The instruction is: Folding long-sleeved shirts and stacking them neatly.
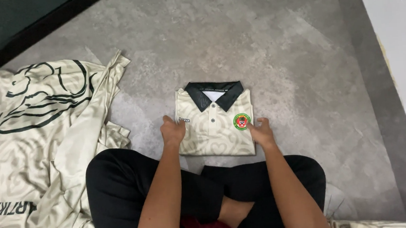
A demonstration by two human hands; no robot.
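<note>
Grey concrete floor (274, 41) holds a folded cream polo shirt (215, 127) just beyond crossed legs. Left hand (172, 130) presses its left edge, fingers together; right hand (261, 131) rests flat, fingers slightly spread, on its right edge. Unfolded shirts (36, 141) lie left.

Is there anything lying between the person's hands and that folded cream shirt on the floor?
Nothing visible does. The left hand rests directly on the left edge of the folded shirt, and the right hand rests on its right edge by the round badge. The loose pile of cream shirts lies apart, off to the left on the grey floor.
</note>
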